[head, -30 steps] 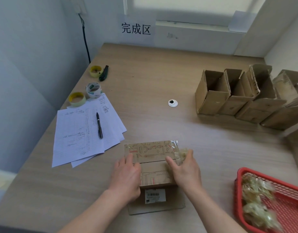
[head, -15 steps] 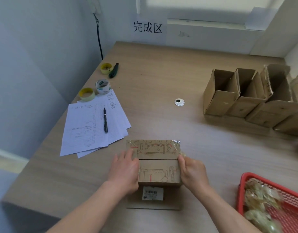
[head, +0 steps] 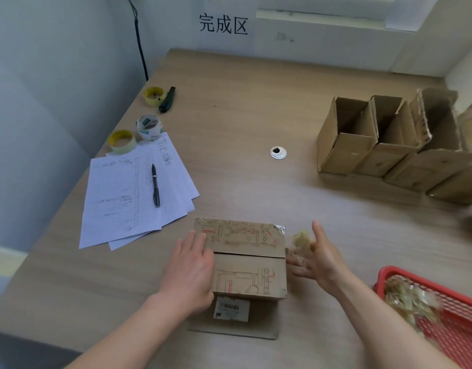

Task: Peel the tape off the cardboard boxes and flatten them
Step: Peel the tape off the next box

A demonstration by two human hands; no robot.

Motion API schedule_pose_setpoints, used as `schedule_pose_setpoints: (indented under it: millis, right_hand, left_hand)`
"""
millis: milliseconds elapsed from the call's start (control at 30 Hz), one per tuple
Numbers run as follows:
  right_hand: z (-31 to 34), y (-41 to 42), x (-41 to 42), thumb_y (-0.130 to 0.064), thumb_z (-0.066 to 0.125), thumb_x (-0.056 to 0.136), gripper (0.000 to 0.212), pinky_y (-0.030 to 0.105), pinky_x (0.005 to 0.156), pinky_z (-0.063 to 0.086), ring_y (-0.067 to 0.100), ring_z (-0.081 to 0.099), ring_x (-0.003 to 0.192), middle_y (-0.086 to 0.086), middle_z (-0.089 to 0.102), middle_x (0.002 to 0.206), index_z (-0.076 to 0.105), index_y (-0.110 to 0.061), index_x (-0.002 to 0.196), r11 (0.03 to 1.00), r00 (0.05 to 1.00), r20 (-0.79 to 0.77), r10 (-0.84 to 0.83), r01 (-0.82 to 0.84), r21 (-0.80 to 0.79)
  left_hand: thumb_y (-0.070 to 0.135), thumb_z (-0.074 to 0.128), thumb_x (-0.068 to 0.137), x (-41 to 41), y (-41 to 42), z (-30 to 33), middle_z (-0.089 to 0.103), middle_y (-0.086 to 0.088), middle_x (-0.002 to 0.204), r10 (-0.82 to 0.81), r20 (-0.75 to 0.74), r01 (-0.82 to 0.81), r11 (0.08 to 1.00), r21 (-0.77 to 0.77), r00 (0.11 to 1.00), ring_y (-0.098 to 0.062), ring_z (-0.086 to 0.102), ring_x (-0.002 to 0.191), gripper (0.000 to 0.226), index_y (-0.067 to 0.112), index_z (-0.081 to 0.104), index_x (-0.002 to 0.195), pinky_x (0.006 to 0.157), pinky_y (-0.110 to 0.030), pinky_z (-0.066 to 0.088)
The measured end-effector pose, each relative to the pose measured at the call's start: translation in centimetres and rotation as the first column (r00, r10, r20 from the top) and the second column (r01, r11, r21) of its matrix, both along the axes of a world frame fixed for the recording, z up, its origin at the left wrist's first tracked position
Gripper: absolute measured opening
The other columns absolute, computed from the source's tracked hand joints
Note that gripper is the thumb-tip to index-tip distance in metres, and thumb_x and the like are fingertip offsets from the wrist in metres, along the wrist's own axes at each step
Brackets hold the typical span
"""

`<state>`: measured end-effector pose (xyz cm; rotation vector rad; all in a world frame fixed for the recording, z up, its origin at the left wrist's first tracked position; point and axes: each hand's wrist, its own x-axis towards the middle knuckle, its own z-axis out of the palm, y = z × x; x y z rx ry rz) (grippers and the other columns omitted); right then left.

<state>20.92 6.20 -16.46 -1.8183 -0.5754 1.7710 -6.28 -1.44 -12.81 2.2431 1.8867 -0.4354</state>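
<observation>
Right hand (head: 318, 258) now off the box edge, out to the side with a crumpled wad of tape (head: 301, 239) stuck at loosely spread fingers. Left hand (head: 191, 270) flat on the flattened cardboard box (head: 245, 258), low on the table (head: 256, 107). Bit of shiny tape left at far right corner. Red basket (head: 383, 275) already full of tape; upright boxes (head: 389, 145) still waiting, so lots left.

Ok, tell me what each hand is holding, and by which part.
Left hand holds nothing; it presses flat on the cardboard box. A crumpled tape wad sits at the right hand fingers; the grip itself cannot be told.
</observation>
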Motion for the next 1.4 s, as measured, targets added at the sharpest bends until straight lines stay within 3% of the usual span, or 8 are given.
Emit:
schedule_pose_setpoints:
  millis: [167, 333, 533, 733, 900, 1067, 1233, 1400]
  right_hand:
    - [0.4, -0.7, -1.1, -0.056, 0.038, 0.101, 0.054, 0.049, 0.084, 0.059, 0.03, 0.074, 0.092, 0.014, 0.074, 0.107, 0.061, -0.013, 0.126, 0.987, 0.987, -0.054, -0.152, 0.155, 0.052]
    - [0.5, -1.7, -2.1, -0.03, 0.049, 0.103, 0.032, 0.038, 0.061, 0.058, 0.026, 0.075, 0.086, 0.013, 0.076, 0.098, 0.069, -0.008, 0.114, 0.957, 0.96, -0.123, -0.253, 0.267, 0.116]
    - [-0.3, -1.9, -2.9, -0.03, 0.065, 0.095, 0.022, 0.032, 0.053, 0.055, 0.021, 0.067, 0.061, 0.008, 0.073, 0.079, 0.072, -0.011, 0.086, 0.933, 0.92, -0.179, -0.35, 0.358, 0.019]
    - [-0.6, 1.5, -1.4, -0.028, 0.078, 0.084, 0.024, 0.027, 0.046, 0.048, 0.012, 0.043, 0.044, 0.007, 0.055, 0.078, 0.063, -0.01, 0.092, 0.981, 0.989, 0.072, -0.126, 0.135, -0.138]
    - [1.2, 4.1, 1.4, -0.029, 0.083, 0.079, 0.03, 0.033, 0.05, 0.053, 0.023, 0.058, 0.073, 0.007, 0.06, 0.091, 0.064, -0.01, 0.091, 0.987, 0.954, 0.253, 0.16, -0.153, -0.046]
    - [1.0, 2.8, -0.1, -0.032, 0.07, 0.091, 0.029, 0.035, 0.048, 0.055, 0.031, 0.071, 0.061, 0.016, 0.072, 0.101, 0.064, -0.009, 0.107, 0.987, 0.988, 0.059, 0.141, -0.136, -0.083]
    - [0.4, 1.3, -0.3, -0.018, 0.063, 0.097, 0.012, 0.03, 0.043, 0.054, 0.027, 0.073, 0.062, 0.012, 0.072, 0.082, 0.058, -0.008, 0.094, 0.999, 0.999, 0.039, 0.017, -0.018, 0.027]
    - [-0.1, 0.8, -1.2, -0.014, 0.057, 0.1, 0.01, 0.026, 0.041, 0.05, 0.005, 0.047, 0.039, 0.003, 0.054, 0.061, 0.059, -0.008, 0.092, 0.994, 0.996, 0.02, -0.088, 0.087, 0.059]
  left_hand:
    - [0.074, 0.073, 0.06, 0.8, 1.5, 0.5, 0.033, -0.011, 0.138, 0.005, 0.079, -0.008, 0.999, 0.037, 0.997, -0.034, 0.028, 0.136, 0.099, 0.017, 0.035, 0.131, 0.114, -0.04, 0.028]
    - [0.08, 0.074, 0.057, 1.9, 3.5, -0.9, -0.033, -0.003, 0.159, -0.073, 0.14, 0.087, 0.991, -0.101, 0.987, -0.033, -0.028, 0.147, 0.143, 0.03, -0.019, 0.154, 0.12, -0.05, -0.007]
    - [0.082, 0.066, 0.062, 3.4, 3.2, -3.3, -0.053, -0.003, 0.147, -0.092, 0.139, 0.106, 0.99, -0.094, 0.986, -0.034, -0.049, 0.134, 0.146, 0.032, -0.051, 0.133, 0.113, -0.062, -0.018]
    - [0.075, 0.066, 0.064, 3.2, 2.8, -3.5, -0.053, -0.002, 0.147, -0.125, 0.104, 0.135, 0.986, -0.101, 0.987, -0.032, -0.053, 0.131, 0.142, 0.032, -0.051, 0.133, 0.11, -0.061, -0.023]
    - [0.072, 0.067, 0.063, 3.3, 2.9, -3.4, -0.054, -0.002, 0.146, -0.117, 0.085, 0.127, 0.985, -0.12, 0.989, -0.032, -0.053, 0.132, 0.14, 0.03, -0.043, 0.14, 0.113, -0.063, -0.02]
    - [0.072, 0.067, 0.064, 3.3, 2.9, -3.3, -0.055, -0.002, 0.145, -0.117, 0.07, 0.125, 0.984, -0.131, 0.991, -0.032, -0.053, 0.131, 0.141, 0.031, -0.048, 0.135, 0.113, -0.063, -0.019]
    - [0.071, 0.066, 0.064, 3.2, 2.9, -3.5, -0.056, -0.002, 0.145, -0.113, 0.069, 0.121, 0.986, -0.118, 0.991, -0.031, -0.053, 0.131, 0.141, 0.033, -0.052, 0.132, 0.111, -0.061, -0.022]
    - [0.069, 0.066, 0.064, 3.3, 2.9, -3.5, -0.056, -0.001, 0.145, -0.11, 0.076, 0.117, 0.988, -0.101, 0.991, -0.031, -0.053, 0.131, 0.14, 0.035, -0.053, 0.13, 0.107, -0.058, -0.027]
